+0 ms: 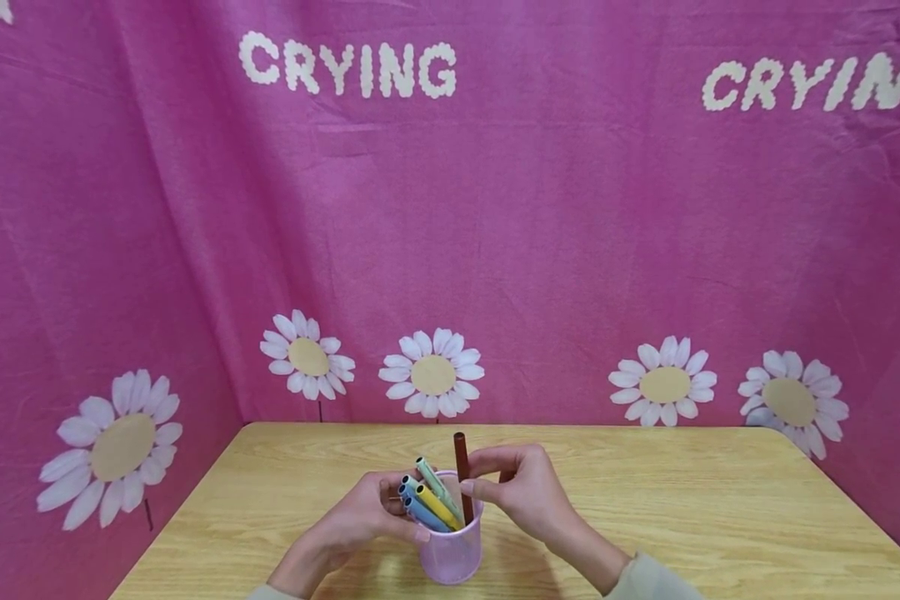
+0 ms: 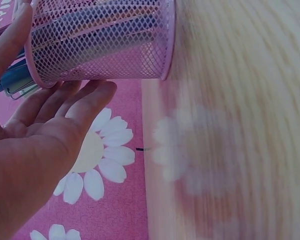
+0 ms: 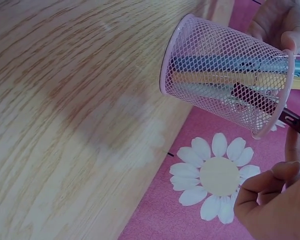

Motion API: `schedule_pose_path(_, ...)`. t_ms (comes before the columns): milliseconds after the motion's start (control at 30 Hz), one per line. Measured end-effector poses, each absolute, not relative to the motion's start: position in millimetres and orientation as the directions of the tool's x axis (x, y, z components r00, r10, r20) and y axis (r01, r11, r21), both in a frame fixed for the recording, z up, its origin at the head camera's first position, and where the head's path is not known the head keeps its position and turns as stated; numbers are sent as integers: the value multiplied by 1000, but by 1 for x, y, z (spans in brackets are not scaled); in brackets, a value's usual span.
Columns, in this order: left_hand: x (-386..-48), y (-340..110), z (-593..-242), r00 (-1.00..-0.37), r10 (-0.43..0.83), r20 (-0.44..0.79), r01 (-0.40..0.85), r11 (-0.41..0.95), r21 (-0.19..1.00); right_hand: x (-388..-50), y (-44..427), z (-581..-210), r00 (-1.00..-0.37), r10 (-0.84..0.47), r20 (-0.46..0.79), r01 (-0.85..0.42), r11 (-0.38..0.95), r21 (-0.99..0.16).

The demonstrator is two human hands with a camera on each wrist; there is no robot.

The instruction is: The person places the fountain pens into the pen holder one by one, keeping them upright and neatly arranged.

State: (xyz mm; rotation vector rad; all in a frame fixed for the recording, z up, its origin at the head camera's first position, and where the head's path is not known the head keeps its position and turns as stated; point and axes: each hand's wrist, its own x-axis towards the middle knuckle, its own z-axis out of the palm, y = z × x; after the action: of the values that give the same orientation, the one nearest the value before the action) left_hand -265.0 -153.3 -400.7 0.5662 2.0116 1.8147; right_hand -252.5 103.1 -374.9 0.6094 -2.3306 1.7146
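A pink mesh pen cup [image 1: 452, 560] stands upright on the wooden table. My left hand [image 1: 369, 510] holds it at the rim, thumb on the near side and fingers on the far left side. Between thumb and fingers of my right hand [image 1: 531, 493] is a dark brown pen [image 1: 461, 456], pinched by its upper part. Its lower end is inside the cup, as seen through the mesh in the right wrist view. Several other pens lean left in the cup, including a yellow pen [image 1: 438, 505], a blue pen [image 1: 423, 515] and a pale green pen [image 1: 429, 475].
The light wood table [image 1: 307, 467] extends to both sides of the cup. A pink cloth [image 1: 540, 233] with white flowers and lettering hangs behind it and along the left side.
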Motion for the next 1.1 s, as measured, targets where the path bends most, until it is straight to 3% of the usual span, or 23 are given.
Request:
schedule_pose_path(833, -269, -152, -401, -848, 529, -8, 46, 87, 995, -255, 103, -384, -910, -229, 345, -402, 281, -872)
schedule_pose_path(1100, -268, -152, -401, -852, 524, -7, 50, 94, 994, -253, 110, -385, -917, -212, 339, -395, 345, -852)
